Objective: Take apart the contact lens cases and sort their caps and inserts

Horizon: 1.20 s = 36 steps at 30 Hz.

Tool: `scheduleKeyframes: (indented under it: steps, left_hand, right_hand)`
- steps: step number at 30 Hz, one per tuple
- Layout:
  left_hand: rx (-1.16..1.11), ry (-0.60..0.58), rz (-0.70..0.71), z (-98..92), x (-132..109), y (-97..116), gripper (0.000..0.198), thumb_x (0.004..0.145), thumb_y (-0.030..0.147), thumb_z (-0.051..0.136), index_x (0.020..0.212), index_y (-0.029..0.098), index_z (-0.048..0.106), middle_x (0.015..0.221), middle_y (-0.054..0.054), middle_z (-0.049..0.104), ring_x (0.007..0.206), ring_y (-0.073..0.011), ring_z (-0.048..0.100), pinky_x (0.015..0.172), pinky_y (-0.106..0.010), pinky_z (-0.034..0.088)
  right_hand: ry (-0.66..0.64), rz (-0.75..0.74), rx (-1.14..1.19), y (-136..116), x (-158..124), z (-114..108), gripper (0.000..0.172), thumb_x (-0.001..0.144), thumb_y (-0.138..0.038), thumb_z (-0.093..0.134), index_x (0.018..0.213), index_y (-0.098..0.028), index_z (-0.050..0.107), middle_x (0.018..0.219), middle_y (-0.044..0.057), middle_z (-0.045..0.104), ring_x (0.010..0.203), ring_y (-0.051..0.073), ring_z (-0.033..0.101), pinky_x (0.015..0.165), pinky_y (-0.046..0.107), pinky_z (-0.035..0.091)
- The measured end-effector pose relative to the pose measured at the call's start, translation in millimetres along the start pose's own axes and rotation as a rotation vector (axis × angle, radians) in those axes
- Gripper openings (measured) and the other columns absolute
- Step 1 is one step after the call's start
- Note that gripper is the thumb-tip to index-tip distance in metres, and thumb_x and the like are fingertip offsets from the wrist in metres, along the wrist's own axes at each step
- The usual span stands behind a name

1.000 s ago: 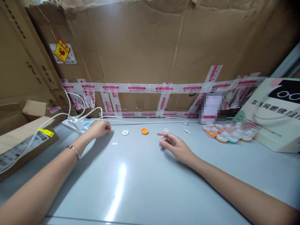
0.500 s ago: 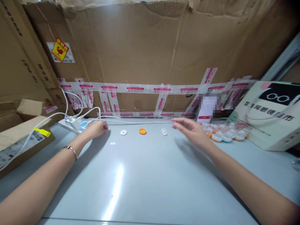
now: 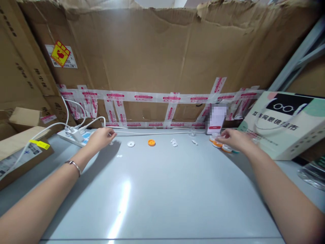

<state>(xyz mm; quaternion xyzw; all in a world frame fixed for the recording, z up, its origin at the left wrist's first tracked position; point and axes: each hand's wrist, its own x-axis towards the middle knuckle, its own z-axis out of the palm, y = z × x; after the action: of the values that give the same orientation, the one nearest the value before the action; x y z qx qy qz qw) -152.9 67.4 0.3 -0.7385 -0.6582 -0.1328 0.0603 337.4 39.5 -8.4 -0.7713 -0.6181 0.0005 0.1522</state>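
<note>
My left hand [image 3: 101,137] rests on the table beside the power strip [image 3: 69,136], its fingers pinched together. A small white bit [image 3: 111,143] shows just under the fingertips; what they hold, if anything, is too small to name. Over a cluster of small round cases with clear tops and orange or green bases [image 3: 225,148], my right hand [image 3: 235,139] has its fingers closed, hiding part of them. Between the hands lie a white disc [image 3: 131,144], an orange round cap [image 3: 151,143], a clump of small white pieces [image 3: 174,142] and a slim white piece [image 3: 194,142].
A clear cup [image 3: 192,132] stands near the cardboard wall [image 3: 142,61]. Behind my right hand are a phone [image 3: 215,119] and a paper bag [image 3: 281,125]. Two tiny white discs [image 3: 119,156] lie nearer me. An open box [image 3: 27,149] and cables border the left side.
My right hand has moved right, from beside the white clump to the round cases, uncovering the clear cup and slim white piece. My left hand stays by the power strip. The view has shifted slightly.
</note>
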Motion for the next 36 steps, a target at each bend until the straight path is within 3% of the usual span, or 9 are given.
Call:
scheduleKeyframes:
  steps: [5, 9, 12, 16, 21, 26, 31, 36]
  left_hand:
    - [0.017, 0.01, 0.022, -4.2, -4, 9, 0.032, 0.079, 0.041, 0.04, 0.078, 0.018, 0.062, 0.085, -0.008, 0.068, 0.08, -0.0226, 0.061, 0.065, -0.027, 0.04]
    - [0.041, 0.031, 0.025, -9.0, -8, 19, 0.031, 0.081, 0.039, 0.038, 0.078, 0.019, 0.062, 0.087, -0.007, 0.067, 0.079, -0.0216, 0.06, 0.063, -0.026, 0.04]
    - [0.027, 0.092, 0.079, -11.6, -13, 30, 0.029, 0.082, 0.036, 0.038, 0.079, 0.018, 0.061, 0.086, -0.006, 0.066, 0.079, -0.0201, 0.059, 0.063, -0.025, 0.04]
    - [-0.105, 0.151, 0.222, -13.2, -27, 53, 0.029, 0.084, 0.034, 0.037, 0.082, 0.017, 0.06, 0.087, -0.006, 0.065, 0.078, -0.0181, 0.058, 0.068, -0.026, 0.042]
    - [-0.416, -0.054, 0.436, -7.3, -60, 94, 0.027, 0.079, 0.041, 0.05, 0.093, 0.019, 0.059, 0.092, -0.005, 0.064, 0.081, -0.0167, 0.058, 0.07, -0.027, 0.045]
    - [-0.594, -0.238, 0.471, 11.7, -81, 123, 0.038, 0.068, 0.04, 0.065, 0.098, 0.018, 0.057, 0.093, -0.006, 0.061, 0.081, -0.0171, 0.057, 0.069, -0.028, 0.045]
    - [-0.645, -0.246, 0.455, 26.3, -82, 132, 0.041, 0.06, 0.045, 0.07, 0.087, 0.018, 0.058, 0.084, -0.003, 0.058, 0.078, -0.017, 0.053, 0.069, -0.029, 0.042]
    - [-0.708, -0.232, 0.387, 31.7, -81, 131, 0.026, 0.068, 0.038, 0.064, 0.079, 0.016, 0.057, 0.077, -0.001, 0.057, 0.069, -0.0138, 0.052, 0.063, -0.025, 0.041]
  right_hand:
    - [0.01, -0.074, -0.11, 2, 6, 9, 0.018, 0.071, -0.036, 0.05, 0.072, -0.02, 0.043, 0.077, 0.013, 0.06, 0.069, 0.02, 0.052, 0.059, 0.03, 0.032]
    - [-0.059, -0.11, -0.067, -10, -3, 2, 0.015, 0.068, -0.031, 0.054, 0.071, -0.02, 0.046, 0.075, 0.011, 0.061, 0.065, 0.019, 0.053, 0.058, 0.029, 0.033]
    - [-0.152, -0.178, 0.06, -38, -24, -9, 0.013, 0.065, -0.025, 0.059, 0.075, -0.019, 0.053, 0.074, 0.007, 0.061, 0.067, 0.019, 0.055, 0.059, 0.028, 0.036]
    - [-0.311, -0.382, 0.368, -90, -57, -11, 0.021, 0.065, -0.036, 0.063, 0.079, -0.021, 0.057, 0.075, 0.003, 0.062, 0.066, 0.017, 0.055, 0.057, 0.026, 0.04]
    - [-0.414, -0.515, 0.588, -133, -84, 8, 0.022, 0.065, -0.038, 0.064, 0.075, -0.02, 0.059, 0.064, 0.0, 0.057, 0.059, 0.013, 0.051, 0.054, 0.024, 0.038]
    - [-0.401, -0.529, 0.741, -153, -94, 25, 0.025, 0.064, -0.04, 0.067, 0.073, -0.018, 0.058, 0.066, 0.0, 0.058, 0.058, 0.011, 0.049, 0.053, 0.023, 0.038]
    - [-0.412, -0.531, 0.829, -164, -100, 36, 0.025, 0.062, -0.035, 0.069, 0.076, -0.019, 0.056, 0.068, -0.001, 0.057, 0.059, 0.011, 0.051, 0.055, 0.024, 0.04]
    - [-0.474, -0.538, 0.928, -164, -107, 46, 0.03, 0.06, -0.026, 0.071, 0.084, -0.02, 0.053, 0.076, -0.002, 0.059, 0.063, 0.011, 0.051, 0.061, 0.025, 0.043]
